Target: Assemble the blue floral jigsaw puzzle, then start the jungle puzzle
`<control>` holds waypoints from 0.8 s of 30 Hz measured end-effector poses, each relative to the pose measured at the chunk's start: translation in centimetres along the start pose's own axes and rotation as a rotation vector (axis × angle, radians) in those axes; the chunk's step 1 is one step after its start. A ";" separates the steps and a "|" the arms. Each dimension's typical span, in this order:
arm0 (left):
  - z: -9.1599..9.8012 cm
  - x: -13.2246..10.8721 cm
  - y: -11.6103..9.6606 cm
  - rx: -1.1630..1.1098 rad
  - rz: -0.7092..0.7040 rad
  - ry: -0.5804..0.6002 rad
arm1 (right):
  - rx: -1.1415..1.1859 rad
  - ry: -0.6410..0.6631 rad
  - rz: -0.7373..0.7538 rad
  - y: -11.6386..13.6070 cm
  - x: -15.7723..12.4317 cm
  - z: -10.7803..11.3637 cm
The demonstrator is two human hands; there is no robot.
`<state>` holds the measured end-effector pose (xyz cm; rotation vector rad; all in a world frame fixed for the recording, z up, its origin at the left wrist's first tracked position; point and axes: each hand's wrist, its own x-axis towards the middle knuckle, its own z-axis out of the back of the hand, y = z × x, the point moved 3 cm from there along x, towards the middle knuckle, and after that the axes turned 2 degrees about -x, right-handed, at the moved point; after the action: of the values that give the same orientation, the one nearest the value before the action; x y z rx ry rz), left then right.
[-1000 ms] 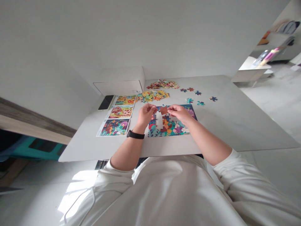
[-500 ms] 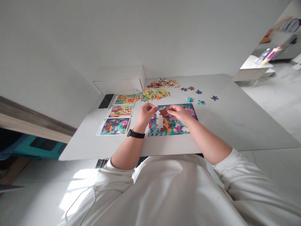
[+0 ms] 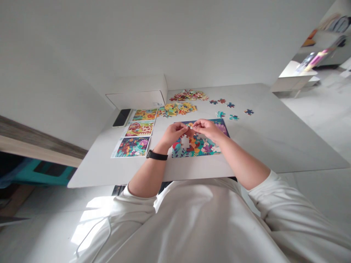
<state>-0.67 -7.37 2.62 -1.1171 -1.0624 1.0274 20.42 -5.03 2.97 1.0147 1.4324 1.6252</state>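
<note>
A colourful, partly assembled jigsaw puzzle (image 3: 201,146) lies on the white table (image 3: 255,146) in front of me, with a white gap left of its middle. Both hands hover over its upper part. My left hand (image 3: 173,133), with a black band on the wrist, and my right hand (image 3: 206,128) pinch a small puzzle piece (image 3: 190,126) between their fingertips. The piece is mostly hidden by the fingers.
Three picture cards (image 3: 138,132) lie in a column left of the puzzle, beside a black phone (image 3: 121,117). Piles of loose pieces (image 3: 179,109) and several scattered pieces (image 3: 233,117) lie further back. A white box (image 3: 137,95) stands against the wall.
Both hands have come closer together over the puzzle. The brown back of the piece showed between them earlier; now the fingertips nearly cover it.
</note>
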 end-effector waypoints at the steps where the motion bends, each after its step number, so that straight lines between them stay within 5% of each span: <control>1: 0.1 0.0 0.0 -0.010 0.002 -0.005 | 0.002 -0.002 0.005 0.1 0.0 0.0; 24: 0.1 -0.3 -1.1 0.023 -0.033 -0.086 | -0.080 -0.044 0.028 -0.3 0.1 0.4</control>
<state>-0.67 -7.79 3.71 -1.0408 -1.1315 1.0669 20.78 -4.71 2.76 1.0231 1.3191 1.6564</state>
